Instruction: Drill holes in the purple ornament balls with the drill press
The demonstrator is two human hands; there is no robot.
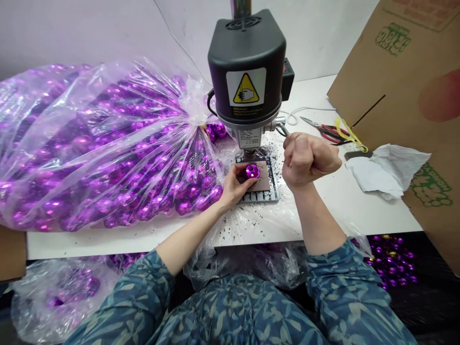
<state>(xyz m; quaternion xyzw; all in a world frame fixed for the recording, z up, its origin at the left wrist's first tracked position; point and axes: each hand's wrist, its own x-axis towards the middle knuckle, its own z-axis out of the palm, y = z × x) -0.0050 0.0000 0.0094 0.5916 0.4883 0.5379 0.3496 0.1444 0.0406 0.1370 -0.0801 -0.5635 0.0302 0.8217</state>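
Between the thumb and fingers of my left hand (236, 184) is a shiny purple ball (252, 171) with a dark spot on its upper side. It rests on a beige board (264, 178) on the slotted metal base (275, 191) of a small black drill press (247, 62). The chuck (249, 155) hangs just above and behind the ball; whether a bit touches it is hidden. My right hand (305, 158) is closed in a fist around the press's metal lever (282, 128), to the right of the machine.
A large clear bag of purple balls (118, 158) fills the table's left side. Scissors (332, 133), crumpled white paper (388, 170) and a cardboard box (402, 96) stand at right. Dark shavings dot the white table (251, 223). More purple balls (391, 263) lie below the front edge.
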